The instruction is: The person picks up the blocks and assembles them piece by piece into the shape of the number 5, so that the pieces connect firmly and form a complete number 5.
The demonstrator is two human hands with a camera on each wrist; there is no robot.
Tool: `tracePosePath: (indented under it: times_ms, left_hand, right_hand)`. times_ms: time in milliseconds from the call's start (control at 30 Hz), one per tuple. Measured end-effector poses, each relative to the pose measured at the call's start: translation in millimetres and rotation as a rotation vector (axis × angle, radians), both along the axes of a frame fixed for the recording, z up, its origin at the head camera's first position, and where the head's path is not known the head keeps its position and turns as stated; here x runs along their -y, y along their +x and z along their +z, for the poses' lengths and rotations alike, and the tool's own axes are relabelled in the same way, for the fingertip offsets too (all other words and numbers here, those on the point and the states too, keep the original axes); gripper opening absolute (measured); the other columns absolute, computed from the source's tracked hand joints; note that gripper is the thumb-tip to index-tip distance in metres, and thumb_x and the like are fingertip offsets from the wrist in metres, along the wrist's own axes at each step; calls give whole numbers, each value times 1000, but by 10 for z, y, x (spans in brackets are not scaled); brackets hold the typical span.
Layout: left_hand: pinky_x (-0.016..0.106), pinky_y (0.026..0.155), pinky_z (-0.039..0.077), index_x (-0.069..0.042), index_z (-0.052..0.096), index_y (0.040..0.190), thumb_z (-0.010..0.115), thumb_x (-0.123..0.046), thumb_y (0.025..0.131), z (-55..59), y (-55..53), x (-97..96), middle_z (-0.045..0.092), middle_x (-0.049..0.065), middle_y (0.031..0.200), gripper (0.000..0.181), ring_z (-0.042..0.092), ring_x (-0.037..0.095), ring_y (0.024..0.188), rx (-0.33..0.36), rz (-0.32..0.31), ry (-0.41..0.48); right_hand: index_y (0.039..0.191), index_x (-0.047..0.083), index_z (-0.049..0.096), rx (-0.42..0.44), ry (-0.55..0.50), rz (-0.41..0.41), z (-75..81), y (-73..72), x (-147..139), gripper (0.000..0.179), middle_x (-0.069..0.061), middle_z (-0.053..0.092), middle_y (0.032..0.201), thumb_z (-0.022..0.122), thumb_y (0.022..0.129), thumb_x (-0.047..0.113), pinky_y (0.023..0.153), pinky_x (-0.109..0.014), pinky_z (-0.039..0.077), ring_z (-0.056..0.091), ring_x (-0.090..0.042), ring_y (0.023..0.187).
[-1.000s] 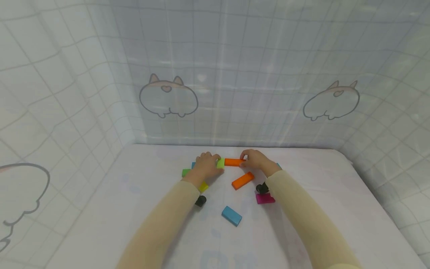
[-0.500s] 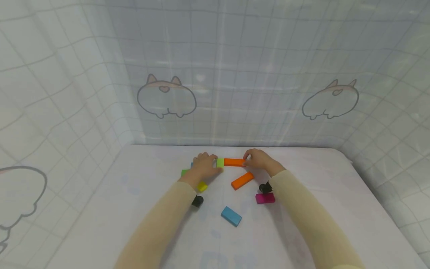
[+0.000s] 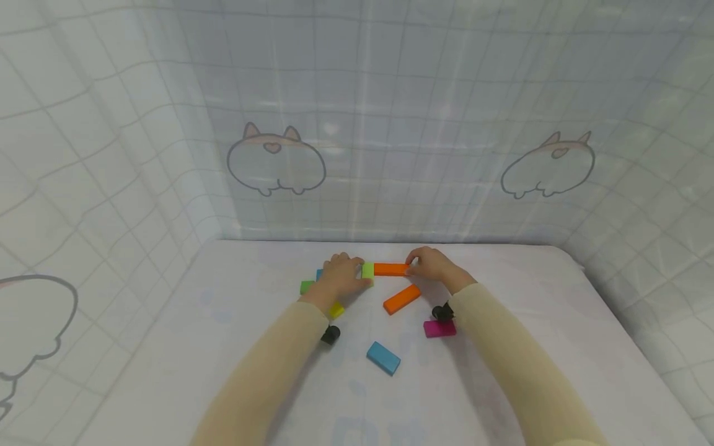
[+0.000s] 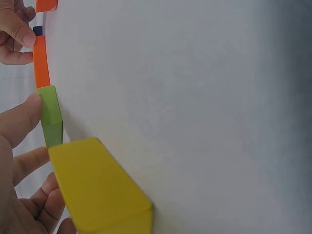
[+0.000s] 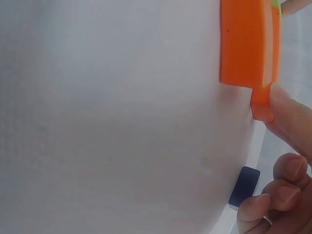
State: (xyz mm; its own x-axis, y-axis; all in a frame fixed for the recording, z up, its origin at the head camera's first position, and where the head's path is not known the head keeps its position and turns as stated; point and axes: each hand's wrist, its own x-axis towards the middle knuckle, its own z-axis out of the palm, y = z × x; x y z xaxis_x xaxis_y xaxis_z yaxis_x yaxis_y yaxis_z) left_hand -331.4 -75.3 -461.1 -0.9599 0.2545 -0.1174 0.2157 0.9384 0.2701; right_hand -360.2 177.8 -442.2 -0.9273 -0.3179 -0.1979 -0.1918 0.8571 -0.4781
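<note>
My left hand point(image 3: 339, 275) pinches a light green block point(image 3: 367, 272) between thumb and finger. Its right side touches the left end of an orange block point(image 3: 390, 269), making a row near the table's back edge. At the other end of that orange block, my right hand point(image 3: 437, 269) pinches it with thumb and finger. A second orange block point(image 3: 401, 300) lies slanted nearer to me. Close beside my left hand is a yellow block point(image 4: 100, 185). A dark blue block point(image 5: 244, 186) stands near my right hand's curled fingers in the right wrist view.
A blue block point(image 3: 383, 358) lies at the front middle, and a magenta block point(image 3: 439, 328) sits beside the right forearm. A green block point(image 3: 307, 287) and another blue block point(image 3: 320, 274) are partly hidden by the left hand. White grid-patterned sheeting point(image 3: 357, 155) encloses the table.
The light green and orange blocks have shifted very slightly to the right with both hands. The right fingertips sit a little farther right than a second ago. The other blocks lie still.
</note>
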Motion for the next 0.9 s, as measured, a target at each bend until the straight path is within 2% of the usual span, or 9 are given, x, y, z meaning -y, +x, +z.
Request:
tracePosePath:
  times_ms: [333,667,800,900]
  left_hand:
    - [52,105,36,-18,52,146,66,-54,91,18,64,-9,54,15,131,67,45,33,117,2,12,33]
    - [54,107,35,-19,52,146,64,-56,92,-7,69,11,54,15,134,67,46,34,119,-4,6,8]
    - [55,107,34,-20,52,146,64,-57,92,9,82,14,54,16,136,67,47,34,120,-5,13,4]
    - [55,106,35,-19,52,146,64,-57,92,24,91,7,54,16,136,67,47,35,120,-3,12,2]
  right_hand:
    - [111,12,72,-3,8,-5,-31,-6,-9,23,-7,65,111,74,93,24,84,-38,48,54,-25,92]
    - [112,12,71,10,13,-28,-41,22,15,21,-7,65,113,72,94,24,89,-40,48,54,-26,95]
    - [117,11,69,20,10,-19,5,38,-6,27,-8,65,113,70,95,25,86,-39,49,56,-26,94]
    - [123,9,66,-5,7,-1,81,38,-71,33,-10,65,112,69,95,27,85,-39,50,57,-25,92]
